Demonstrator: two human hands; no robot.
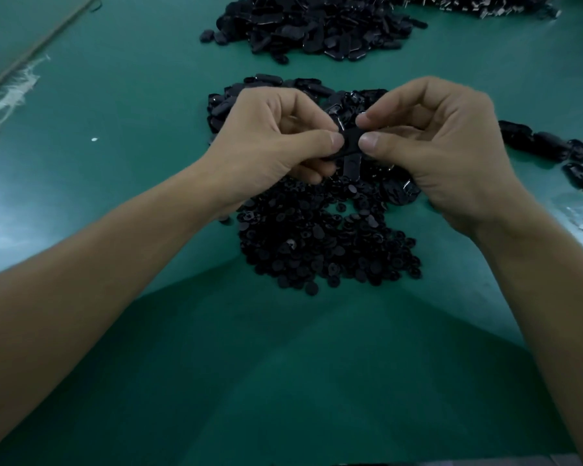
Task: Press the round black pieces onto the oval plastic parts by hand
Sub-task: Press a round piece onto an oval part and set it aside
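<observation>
Both hands meet above the middle of the green table. My left hand (273,142) and my right hand (441,142) pinch one black oval plastic part (350,137) between thumbs and forefingers, the thumbs almost touching on top of it. Whether a round piece sits on it is hidden by the fingers. A second dark oval part (351,168) hangs just under the hands. Below the hands lies a heap of small round black pieces (327,243). Behind the hands spreads a heap of loose oval parts (249,92).
A larger pile of black oval parts (313,25) lies at the far side of the green table (142,105). A short row of black parts (549,149) sits to the right. White fluff (11,92) lies along the left edge, near a thin rod.
</observation>
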